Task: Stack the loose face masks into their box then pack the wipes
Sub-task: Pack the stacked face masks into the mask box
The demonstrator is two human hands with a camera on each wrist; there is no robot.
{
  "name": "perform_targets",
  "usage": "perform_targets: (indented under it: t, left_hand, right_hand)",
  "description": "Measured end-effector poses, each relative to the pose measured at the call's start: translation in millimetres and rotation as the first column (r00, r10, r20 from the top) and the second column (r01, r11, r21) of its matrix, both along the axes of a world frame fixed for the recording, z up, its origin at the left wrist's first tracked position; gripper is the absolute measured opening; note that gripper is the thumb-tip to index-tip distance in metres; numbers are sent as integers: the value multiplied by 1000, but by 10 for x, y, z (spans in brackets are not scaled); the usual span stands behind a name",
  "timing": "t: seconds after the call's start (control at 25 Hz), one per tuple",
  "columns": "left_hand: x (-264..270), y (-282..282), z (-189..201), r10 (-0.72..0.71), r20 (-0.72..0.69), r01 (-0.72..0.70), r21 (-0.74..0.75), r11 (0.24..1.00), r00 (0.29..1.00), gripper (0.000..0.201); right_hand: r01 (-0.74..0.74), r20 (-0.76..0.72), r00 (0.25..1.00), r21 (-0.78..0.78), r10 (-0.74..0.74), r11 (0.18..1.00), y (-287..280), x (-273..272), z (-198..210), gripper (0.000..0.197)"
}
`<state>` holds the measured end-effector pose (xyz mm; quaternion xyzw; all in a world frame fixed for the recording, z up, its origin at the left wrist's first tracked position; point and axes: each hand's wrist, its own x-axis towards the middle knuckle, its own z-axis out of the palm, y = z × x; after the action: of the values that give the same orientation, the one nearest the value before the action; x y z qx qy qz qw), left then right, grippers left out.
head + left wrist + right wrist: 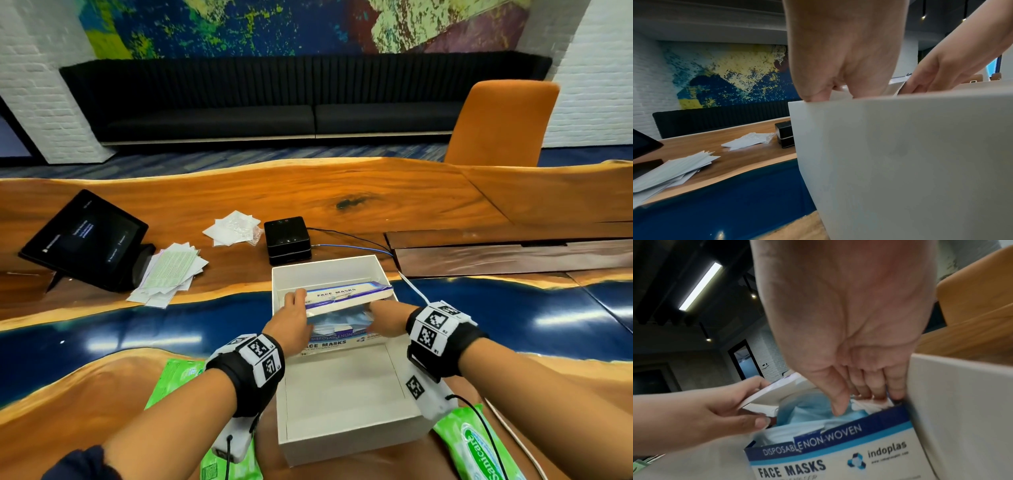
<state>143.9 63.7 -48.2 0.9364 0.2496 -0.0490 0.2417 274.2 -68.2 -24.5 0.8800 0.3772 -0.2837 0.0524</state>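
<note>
Blue masks (pixel 813 416) under right grip (pixel 865 391)

- Head view: bright, even indoor light. I get white streak glare on the blue resin strip (pixel 513 318) of the table; strong fisheye bend at edges.
- Left wrist: white box wall (pixel 910 162) fills the frame, soft & out of focus; bg dimmer.
- Right wrist: dark ceiling w/ one lit strip lamp (pixel 701 286); palm shaded, face mask box (pixel 828 456) print slightly blurred.
</note>
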Motion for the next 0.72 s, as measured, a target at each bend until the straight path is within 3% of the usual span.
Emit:
perform_targets:
  t: [0.16, 0.24, 0.32, 0.4, 0.48, 0.64, 0.72]
  left_hand:
    - [30, 25, -21, -18, -55, 20, 25, 999, 998, 52]
    - [33, 41, -48, -30, -84, 31, 10, 999, 996, 64]
    - [35, 57, -60, -50, -97, 51, 15, 999, 994, 66]
    - [37, 61, -37, -79, -139, 86, 43, 995, 987, 61]
    - [44, 74, -33, -91, -206, 116, 109, 987, 974, 60]
    - [85, 86, -68, -63, -278, 128, 221, 967, 959, 58]
    - [72, 88, -76, -86, -303, 164, 244, 956, 949, 61]
  right_hand:
    - [99, 26, 994, 160, -105, 982, 4, 99, 94, 24]
    - [153, 102, 977, 263, -186, 953, -6, 105, 158, 28]
    - [115, 196, 963, 320, -184, 941, -28, 72, 199, 18]
    - [71, 200, 967, 383, -158, 921, -67, 44, 187, 46]
    - [95, 87, 985, 440, -148, 893, -94, 52, 171, 62]
    - [7, 129, 990, 311, -49, 951, -86, 82, 93, 33]
    - [-20, 136, 991, 271, -17, 962, -66, 74, 77, 29]
